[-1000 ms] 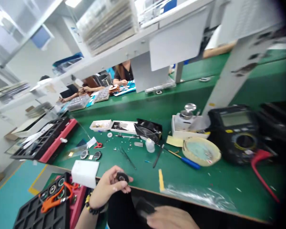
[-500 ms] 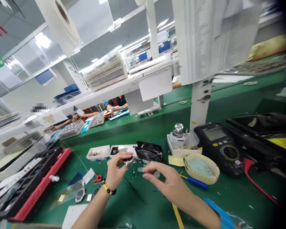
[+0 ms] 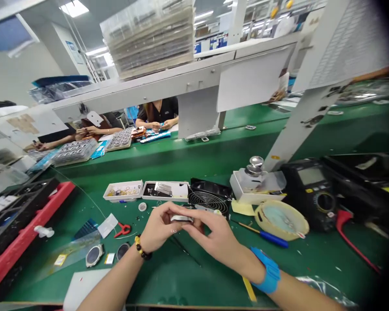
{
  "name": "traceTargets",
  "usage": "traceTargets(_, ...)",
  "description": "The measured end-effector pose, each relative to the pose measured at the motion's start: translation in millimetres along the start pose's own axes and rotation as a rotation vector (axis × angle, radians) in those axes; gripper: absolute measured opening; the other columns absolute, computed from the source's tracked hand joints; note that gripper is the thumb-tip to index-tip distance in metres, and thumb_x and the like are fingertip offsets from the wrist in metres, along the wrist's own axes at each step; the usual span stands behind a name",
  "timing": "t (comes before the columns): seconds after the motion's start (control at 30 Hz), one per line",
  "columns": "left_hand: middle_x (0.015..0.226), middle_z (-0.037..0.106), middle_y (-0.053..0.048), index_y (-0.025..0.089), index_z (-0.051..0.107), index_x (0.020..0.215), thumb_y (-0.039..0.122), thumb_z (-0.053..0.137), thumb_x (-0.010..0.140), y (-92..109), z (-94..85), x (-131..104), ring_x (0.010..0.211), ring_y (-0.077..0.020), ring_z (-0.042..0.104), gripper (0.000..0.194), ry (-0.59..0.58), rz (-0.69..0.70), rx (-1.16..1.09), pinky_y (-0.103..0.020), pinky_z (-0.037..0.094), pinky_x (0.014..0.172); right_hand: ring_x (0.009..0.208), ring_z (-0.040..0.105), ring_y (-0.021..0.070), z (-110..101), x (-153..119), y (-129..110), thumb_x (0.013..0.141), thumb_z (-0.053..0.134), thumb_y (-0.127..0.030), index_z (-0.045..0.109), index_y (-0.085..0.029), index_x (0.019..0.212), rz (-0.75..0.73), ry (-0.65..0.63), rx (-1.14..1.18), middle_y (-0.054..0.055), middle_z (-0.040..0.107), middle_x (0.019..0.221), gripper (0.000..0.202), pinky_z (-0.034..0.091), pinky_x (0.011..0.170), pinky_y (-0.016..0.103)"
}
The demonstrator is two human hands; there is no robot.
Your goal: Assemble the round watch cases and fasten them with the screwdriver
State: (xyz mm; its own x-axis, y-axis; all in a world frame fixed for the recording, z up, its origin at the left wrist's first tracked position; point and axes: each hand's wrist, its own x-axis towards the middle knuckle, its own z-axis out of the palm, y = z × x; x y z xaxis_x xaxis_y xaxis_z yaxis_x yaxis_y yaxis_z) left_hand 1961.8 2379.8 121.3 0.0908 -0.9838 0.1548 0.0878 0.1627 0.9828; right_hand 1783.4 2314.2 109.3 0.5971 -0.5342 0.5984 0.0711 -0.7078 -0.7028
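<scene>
Item: small flat silvery part (image 3: 181, 218), held above the green bench (image 3: 214, 276) just in front of the black fan (image 3: 209, 199). Its long axis runs roughly left to right across the view, lying level between the two hands. What kind of part it is cannot be told; it is small and partly covered by fingers.

Left hand (image 3: 160, 226): closed round the left end of the part, thumb on top, fingers curled beneath. A beaded bracelet (image 3: 140, 248) sits at its wrist.

Right hand (image 3: 214, 235): pinching the right end, fingertips meeting those of the left hand over the part. A blue wrist strap (image 3: 268, 274) sits behind it. Both hands touch the part; neither is nearer than the other, and the part lies directly between them.

Placed relative to the fan:
- Left of it, touching or just beside: white tray (image 3: 164, 190) with dark pieces; further left, a second white tray (image 3: 123, 191).
- Right of it: white box (image 3: 246, 194) bearing a metal-capped bottle (image 3: 255, 166); near that, a round tape roll (image 3: 282, 219); well beyond, a black multimeter (image 3: 314, 190).
- In front and right: blue-handled screwdriver (image 3: 266, 237).
- In front and left, well apart: red snips (image 3: 123, 230), two round watch-like cases (image 3: 94, 255).
- Behind, across the bench: other people seated at work.
</scene>
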Motion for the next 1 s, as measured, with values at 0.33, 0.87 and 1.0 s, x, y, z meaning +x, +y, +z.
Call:
traceTargets(0.33, 0.095, 0.076, -0.008, 0.016, 0.068, 0.090, 0.036, 0.090, 0.074, 0.4, 4.0, -5.2, 0.087, -0.0206, 0.071, 0.034, -0.023, -0.038, 0.040, -0.030, 0.055, 0.080, 0.053, 0.051, 0.0093, 0.0, -8.9, 1.5, 0.105, 0.058, -0.040, 0.068, -0.026, 0.135, 0.023, 0.012, 0.029, -0.004, 0.059, 0.065, 0.034, 0.042, 0.052, 0.020)
traceTargets(0.87, 0.066, 0.072, 0.000, 0.017, 0.063, 0.077, 0.038, 0.093, 0.068, 11.8, 10.6, -15.1, 0.060, -0.0174, 0.071, 0.038, -0.082, -0.285, 0.112, -0.024, 0.054, 0.057, 0.059, 0.059, 0.0124, -2.6, -17.3, 0.0, 0.097, 0.063, -0.063, 0.066, -0.018, 0.119, 0.329, -0.108, 0.296, -0.002, 0.064, 0.067, 0.050, 0.046, 0.056, 0.023)
traceTargets(1.0, 0.070, 0.074, -0.003, 0.016, 0.061, 0.082, 0.045, 0.090, 0.072, 12.8, 9.7, -16.0, 0.057, -0.0158, 0.071, 0.042, -0.152, -0.391, 0.000, -0.024, 0.057, 0.055, 0.056, 0.056, 0.0111, -2.2, -18.9, 3.7, 0.101, 0.052, -0.067, 0.062, -0.017, 0.115, 0.426, -0.148, 0.479, -0.002, 0.061, 0.067, 0.052, 0.045, 0.054, 0.023)
